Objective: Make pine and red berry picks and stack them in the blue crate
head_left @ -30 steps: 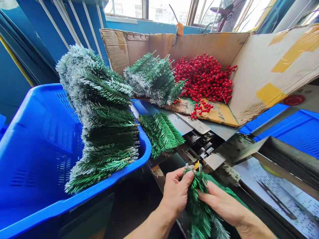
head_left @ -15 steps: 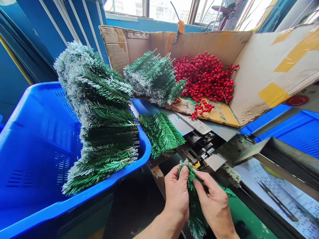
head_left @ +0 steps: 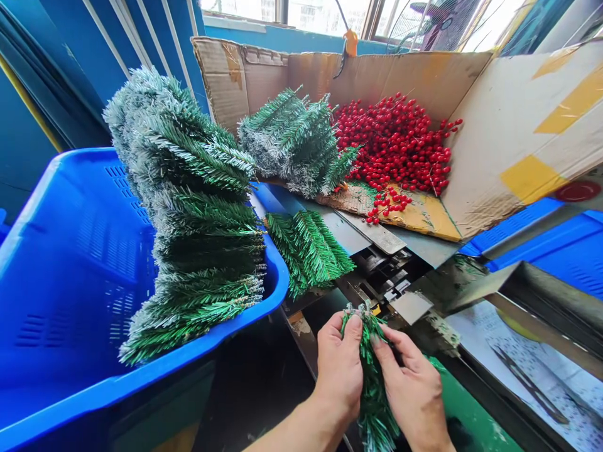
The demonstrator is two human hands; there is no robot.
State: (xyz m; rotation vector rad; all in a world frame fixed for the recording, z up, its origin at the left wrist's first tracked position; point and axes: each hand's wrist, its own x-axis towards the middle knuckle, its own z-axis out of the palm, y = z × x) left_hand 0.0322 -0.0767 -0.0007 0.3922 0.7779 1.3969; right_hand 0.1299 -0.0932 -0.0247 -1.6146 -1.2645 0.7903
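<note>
Between my two hands hangs a bunch of artificial pine sprigs, stem ends up and needles down. My left hand pinches it near the top with thumb and fingers. On its other side my right hand grips the sprigs just below the stem tips. Right behind the fingertips sits a metal machine head with small jaws and plates. Several plain green pine sprigs lie on the metal table beyond my left hand.
A blue plastic basket at left carries a tall stack of frosted pine sprigs. An open cardboard box at the back holds red berry stems and more frosted sprigs. Tweezers lie in a metal tray at right.
The right hand has drawn the pine sprig pieces together against the left, and the bunch now hangs straighter between both hands. The view has shifted slightly.
</note>
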